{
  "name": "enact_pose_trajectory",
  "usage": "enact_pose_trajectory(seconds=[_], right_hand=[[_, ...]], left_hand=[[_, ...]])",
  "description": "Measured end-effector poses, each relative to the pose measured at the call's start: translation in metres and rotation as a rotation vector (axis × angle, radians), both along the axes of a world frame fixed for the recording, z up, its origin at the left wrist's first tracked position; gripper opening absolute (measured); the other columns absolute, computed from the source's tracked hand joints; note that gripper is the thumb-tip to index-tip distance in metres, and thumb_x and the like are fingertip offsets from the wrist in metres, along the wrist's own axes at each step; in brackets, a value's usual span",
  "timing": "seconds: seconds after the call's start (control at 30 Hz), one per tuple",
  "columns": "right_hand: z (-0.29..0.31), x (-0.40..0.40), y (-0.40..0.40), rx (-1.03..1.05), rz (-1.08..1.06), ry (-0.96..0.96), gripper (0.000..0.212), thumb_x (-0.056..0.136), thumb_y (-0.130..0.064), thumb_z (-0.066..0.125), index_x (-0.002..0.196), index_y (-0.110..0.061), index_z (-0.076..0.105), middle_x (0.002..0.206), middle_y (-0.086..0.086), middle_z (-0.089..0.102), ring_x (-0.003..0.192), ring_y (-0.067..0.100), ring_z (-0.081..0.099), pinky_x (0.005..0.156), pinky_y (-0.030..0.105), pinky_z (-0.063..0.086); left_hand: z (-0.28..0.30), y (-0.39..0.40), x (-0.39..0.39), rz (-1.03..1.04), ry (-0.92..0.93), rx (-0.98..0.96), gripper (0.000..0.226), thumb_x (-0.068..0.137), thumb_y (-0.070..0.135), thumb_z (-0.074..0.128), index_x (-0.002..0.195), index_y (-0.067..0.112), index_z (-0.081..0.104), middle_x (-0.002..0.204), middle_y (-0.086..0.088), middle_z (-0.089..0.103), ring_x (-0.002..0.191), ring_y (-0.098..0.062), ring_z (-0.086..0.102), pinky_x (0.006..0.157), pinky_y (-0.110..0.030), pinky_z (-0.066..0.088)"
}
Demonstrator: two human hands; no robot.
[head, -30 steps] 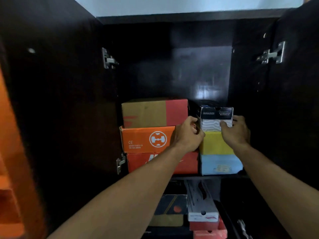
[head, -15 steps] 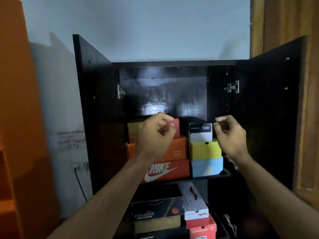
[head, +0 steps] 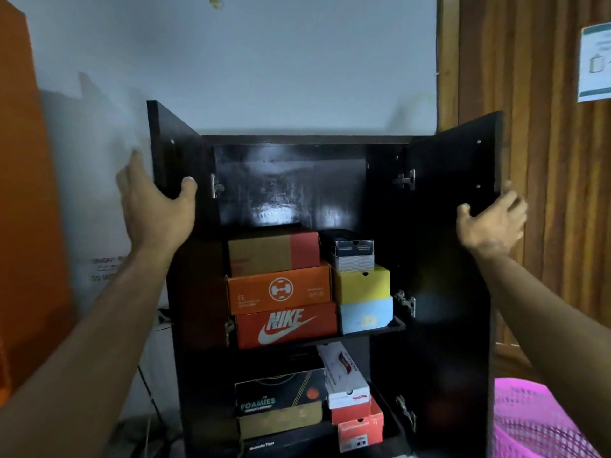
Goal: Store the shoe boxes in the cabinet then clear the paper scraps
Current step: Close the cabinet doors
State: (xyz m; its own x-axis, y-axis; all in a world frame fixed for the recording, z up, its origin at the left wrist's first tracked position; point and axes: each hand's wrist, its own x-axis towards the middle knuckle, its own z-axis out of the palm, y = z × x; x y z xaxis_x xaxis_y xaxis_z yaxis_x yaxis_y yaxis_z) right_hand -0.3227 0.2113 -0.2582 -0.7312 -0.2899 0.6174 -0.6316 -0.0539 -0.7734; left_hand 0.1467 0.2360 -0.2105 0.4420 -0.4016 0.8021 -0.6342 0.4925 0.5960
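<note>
Head view: your left hand (head: 155,206) grips the outer edge of the cabinet's left door (head: 175,150), thumb on the inside face, fingers behind. Your right hand (head: 492,223) clasps the edge of the right door (head: 453,200) the same way. Both doors stand open. The shoe boxes (head: 281,289) sit stacked on the upper shelf, more on the shelf below. A pink basket (head: 535,421) is at near right.
</note>
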Motion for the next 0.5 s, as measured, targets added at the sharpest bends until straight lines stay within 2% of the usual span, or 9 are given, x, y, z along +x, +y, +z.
enact_pose_trajectory(seconds=[0.07, 0.13, 0.2, 0.3, 0.43, 0.5], right_hand=[[-0.004, -0.010, -0.002, 0.114, 0.103, -0.080, 0.086, 0.096, -0.039, 0.064, 0.163, -0.014, 0.015, 0.165, 0.022, 0.025, 0.152, 0.043, 0.027, 0.122, 0.061, 0.026], [-0.008, -0.017, -0.003, 0.172, 0.174, -0.122, 0.088, 0.099, -0.038, 0.063, 0.165, -0.014, 0.010, 0.166, 0.021, 0.025, 0.153, 0.042, 0.027, 0.123, 0.060, 0.027], [-0.010, -0.022, -0.005, 0.166, 0.160, -0.113, 0.083, 0.099, -0.037, 0.062, 0.163, -0.012, 0.015, 0.163, 0.021, 0.030, 0.151, 0.041, 0.029, 0.121, 0.059, 0.030], [-0.005, -0.028, -0.010, 0.145, 0.078, -0.113, 0.072, 0.097, -0.036, 0.064, 0.155, -0.010, 0.029, 0.156, 0.021, 0.039, 0.145, 0.042, 0.037, 0.116, 0.061, 0.036], [0.003, -0.029, -0.021, 0.111, 0.126, -0.062, 0.062, 0.097, -0.033, 0.065, 0.149, -0.017, 0.035, 0.147, 0.016, 0.052, 0.134, 0.040, 0.052, 0.112, 0.059, 0.041], [0.006, -0.023, -0.030, 0.111, 0.194, -0.029, 0.058, 0.097, -0.031, 0.067, 0.146, -0.019, 0.039, 0.137, 0.016, 0.061, 0.124, 0.039, 0.061, 0.105, 0.054, 0.050]], left_hand=[[-0.006, -0.004, -0.013, -0.017, -0.040, 0.025, 0.081, 0.100, 0.030, 0.065, 0.165, 0.017, 0.019, 0.161, -0.013, 0.036, 0.144, -0.031, 0.043, 0.111, -0.032, 0.038], [-0.010, -0.008, -0.022, 0.007, -0.031, -0.021, 0.078, 0.101, 0.024, 0.063, 0.165, 0.020, 0.019, 0.159, -0.010, 0.040, 0.142, -0.029, 0.045, 0.109, -0.029, 0.038], [-0.012, -0.015, -0.027, -0.001, 0.016, -0.090, 0.077, 0.098, 0.016, 0.066, 0.163, 0.020, 0.025, 0.152, -0.008, 0.052, 0.136, -0.026, 0.053, 0.112, -0.035, 0.044], [-0.011, -0.029, -0.043, -0.037, -0.017, -0.131, 0.079, 0.090, 0.007, 0.074, 0.159, 0.017, 0.037, 0.137, -0.007, 0.062, 0.116, -0.015, 0.061, 0.102, -0.028, 0.049], [-0.012, -0.056, -0.079, -0.105, -0.166, -0.143, 0.073, 0.081, 0.014, 0.081, 0.149, 0.020, 0.054, 0.134, -0.009, 0.053, 0.121, -0.025, 0.059, 0.101, -0.033, 0.054], [-0.014, -0.070, -0.097, 0.065, -0.206, -0.131, 0.075, 0.073, 0.029, 0.083, 0.144, 0.032, 0.057, 0.133, -0.007, 0.049, 0.122, -0.030, 0.050, 0.097, -0.045, 0.050]])
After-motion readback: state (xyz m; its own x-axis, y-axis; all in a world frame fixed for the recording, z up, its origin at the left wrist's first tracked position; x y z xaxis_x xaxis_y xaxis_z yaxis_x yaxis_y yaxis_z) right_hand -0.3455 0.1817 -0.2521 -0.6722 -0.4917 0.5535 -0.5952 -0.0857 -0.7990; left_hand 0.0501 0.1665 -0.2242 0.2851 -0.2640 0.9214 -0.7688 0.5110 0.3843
